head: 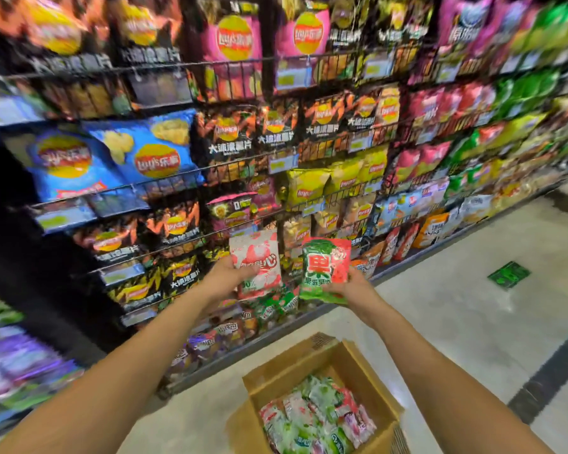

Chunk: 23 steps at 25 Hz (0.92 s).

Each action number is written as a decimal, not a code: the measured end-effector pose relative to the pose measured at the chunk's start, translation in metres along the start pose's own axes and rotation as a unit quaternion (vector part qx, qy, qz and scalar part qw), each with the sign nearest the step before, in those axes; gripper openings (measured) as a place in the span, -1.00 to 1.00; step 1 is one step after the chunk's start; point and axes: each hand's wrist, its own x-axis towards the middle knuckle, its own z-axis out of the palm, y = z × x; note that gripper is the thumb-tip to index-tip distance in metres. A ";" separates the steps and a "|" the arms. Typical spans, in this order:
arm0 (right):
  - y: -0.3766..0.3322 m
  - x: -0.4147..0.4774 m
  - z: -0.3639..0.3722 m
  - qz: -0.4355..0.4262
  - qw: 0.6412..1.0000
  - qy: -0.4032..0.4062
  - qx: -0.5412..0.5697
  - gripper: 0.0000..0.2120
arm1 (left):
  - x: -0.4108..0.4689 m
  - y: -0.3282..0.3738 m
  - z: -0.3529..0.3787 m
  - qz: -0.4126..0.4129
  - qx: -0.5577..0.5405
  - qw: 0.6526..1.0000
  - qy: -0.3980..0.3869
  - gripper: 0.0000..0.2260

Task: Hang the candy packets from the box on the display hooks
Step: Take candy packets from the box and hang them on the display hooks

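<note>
**Candy packets in both hands, lifted clear of the box**

Gripping a pink-and-white packet (256, 263) in the left hand (225, 276), thumb on the face, fingers curled round the lower edge. Gripping a green-and-red packet (325, 268) in the right hand (348, 288) the same way, by its lower corner. Holding both above and beyond the box (351, 355), side by side, close in front of the wire rack (335, 145) of crisp bags. Plenty more packets (318, 417) left inside the box, open on the floor.

Seemingly mid-carry: picked up, not yet hung. Just beyond the box and below the raised pair, similar green packets (276, 304) already on the rack, so probably heading there. Cannot make out the hooks themselves through the blur.

Next, by the look of it: find a free hook, turn each packet top edge up, line that edge with the hook tip, slide on one at a time.
</note>
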 end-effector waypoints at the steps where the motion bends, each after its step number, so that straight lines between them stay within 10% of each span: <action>1: -0.011 -0.003 0.007 -0.019 1.000 -0.012 -0.012 -0.53 | -0.011 0.001 -0.007 0.000 -0.007 1.000 0.012 -0.82; 23: -0.133 -0.066 0.393 -0.154 0.959 -0.222 -0.087 -0.84 | -0.223 -0.077 -0.325 0.075 -0.106 0.949 0.287 -0.76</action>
